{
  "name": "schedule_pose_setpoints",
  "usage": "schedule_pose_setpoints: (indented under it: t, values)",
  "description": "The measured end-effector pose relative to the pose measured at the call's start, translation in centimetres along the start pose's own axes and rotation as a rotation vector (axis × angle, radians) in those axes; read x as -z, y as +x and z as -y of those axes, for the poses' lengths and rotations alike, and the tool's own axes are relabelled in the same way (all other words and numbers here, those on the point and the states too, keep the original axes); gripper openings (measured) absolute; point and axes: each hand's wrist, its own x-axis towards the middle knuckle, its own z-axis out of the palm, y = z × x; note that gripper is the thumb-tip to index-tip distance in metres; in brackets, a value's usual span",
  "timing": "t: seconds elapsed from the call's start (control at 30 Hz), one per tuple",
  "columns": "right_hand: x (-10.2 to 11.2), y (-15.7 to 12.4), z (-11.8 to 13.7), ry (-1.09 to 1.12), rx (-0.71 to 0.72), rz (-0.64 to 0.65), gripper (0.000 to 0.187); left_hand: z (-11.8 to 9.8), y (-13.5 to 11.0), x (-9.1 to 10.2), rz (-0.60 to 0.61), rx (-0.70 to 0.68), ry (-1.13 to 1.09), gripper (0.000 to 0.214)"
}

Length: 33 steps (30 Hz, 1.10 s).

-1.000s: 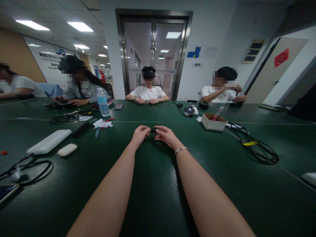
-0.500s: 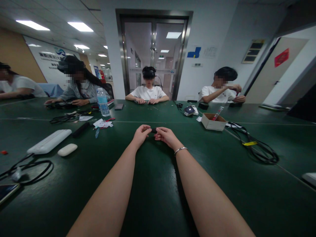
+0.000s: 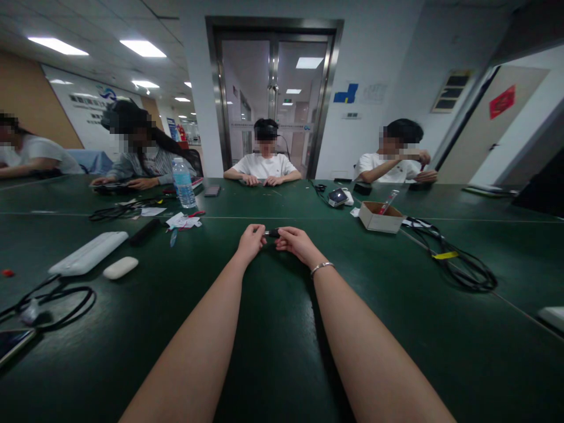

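A small black stick with a silver metal end, which looks like a USB flash drive (image 3: 274, 233), is held level above the green table (image 3: 282, 329). My right hand (image 3: 296, 243) pinches its black body between thumb and fingers, with a silver bangle at the wrist. The silver end points left, toward my left hand (image 3: 251, 242). That hand's thumb and fingertips are pressed together right at the metal end. Whatever sits inside the left pinch, perhaps a cap, is hidden by the fingers.
To the left lie a white power bank (image 3: 90, 252), a white oval case (image 3: 120, 268), a phone (image 3: 15, 343) and a water bottle (image 3: 184, 185). At right are an open box (image 3: 381, 220) and coiled black cables (image 3: 469, 273). Several people sit around the table.
My left hand has shifted slightly left, away from my right. The silver end of the flash drive now shows between the hands, where only black showed before.
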Motion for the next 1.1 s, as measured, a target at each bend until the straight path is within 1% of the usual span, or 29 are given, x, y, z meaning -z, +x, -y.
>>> schedule_pose_setpoints:
  t: [0.13,0.3,0.43,0.5,0.63,0.77,0.83,0.9,1.0,1.1]
  values:
    - [-0.04,-0.14,0.15,0.011,-0.004,0.002,0.007,-0.09,-0.12,-0.09,0.002,-0.012,0.019,0.025]
    - [-0.13,-0.22,0.26,0.005,-0.012,-0.006,0.007,-0.14,-0.21,-0.06,0.051,-0.017,0.019,0.019]
    - [-0.14,-0.18,0.20,0.014,-0.008,-0.002,0.006,-0.18,-0.29,-0.06,0.054,-0.031,-0.006,0.019]
    - [-0.14,-0.17,0.20,0.020,-0.006,0.002,0.007,-0.20,-0.29,-0.06,0.058,-0.040,-0.010,0.020]
    - [-0.13,-0.19,0.23,0.022,-0.008,0.000,0.011,-0.12,-0.15,-0.04,0.050,-0.007,-0.027,0.021]
    - [-0.10,-0.17,0.21,0.023,-0.011,-0.003,0.011,-0.04,-0.06,-0.03,0.059,-0.043,-0.024,0.021]
    - [-0.07,-0.14,0.18,0.025,-0.010,-0.002,0.011,-0.14,-0.13,-0.05,0.047,-0.028,-0.018,0.021]
    - [-0.04,-0.14,0.17,0.027,-0.010,0.000,0.011,-0.31,-0.26,-0.08,0.056,-0.021,-0.022,0.020]
    - [-0.04,-0.19,0.21,0.026,-0.010,0.003,0.009,-0.50,-0.47,-0.10,0.077,-0.052,-0.020,0.022]
    - [-0.11,-0.29,0.34,0.033,-0.008,0.005,0.009,-0.46,-0.51,-0.05,0.067,-0.035,-0.022,0.019]
